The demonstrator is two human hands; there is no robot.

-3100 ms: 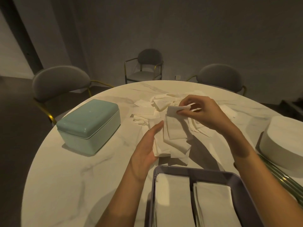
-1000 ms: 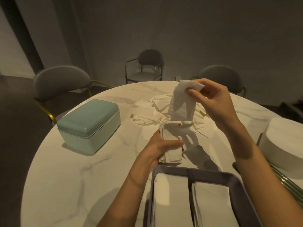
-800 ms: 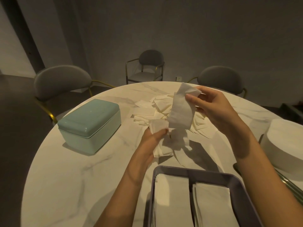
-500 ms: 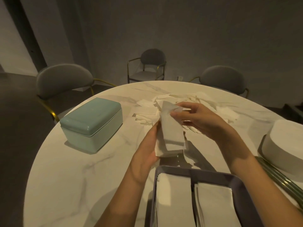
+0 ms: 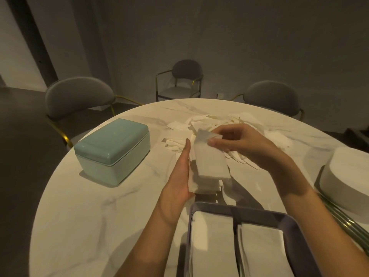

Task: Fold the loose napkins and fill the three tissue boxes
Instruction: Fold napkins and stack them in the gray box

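A: Head view, surface and room?
B: Round white marble-patterned table (image 5: 83, 212), glossy, grey veining. Dim room with dark grey walls. Three grey padded chairs with brass-coloured frames: one at the left (image 5: 77, 96), one far back (image 5: 184, 78), one at the right (image 5: 272, 96).

A: Containers?
B: Pale green rectangular tissue box with rounded lid (image 5: 113, 150), smooth plastic, lid closed, on the table's left side. Grey-purple rectangular tray (image 5: 237, 209) at the near edge, divided, holding two flat stacks of white folded napkins (image 5: 213, 242). White round-cornered box (image 5: 347, 182) at the right edge, only partly in frame.

A: Loose stock?
B: Scattered pile of white paper napkins (image 5: 215, 120), thin and crumpled, mid-table beyond the hands.

A: The piece in work?
B: Small stack of folded white napkins (image 5: 209, 168), rectangular, soft-edged, between tray and pile. Left hand (image 5: 179, 176) lies along the stack's left side, fingers straight and together, palm against its edge. Right hand (image 5: 245, 144) pinches the top napkin's far end between thumb and curled fingers.
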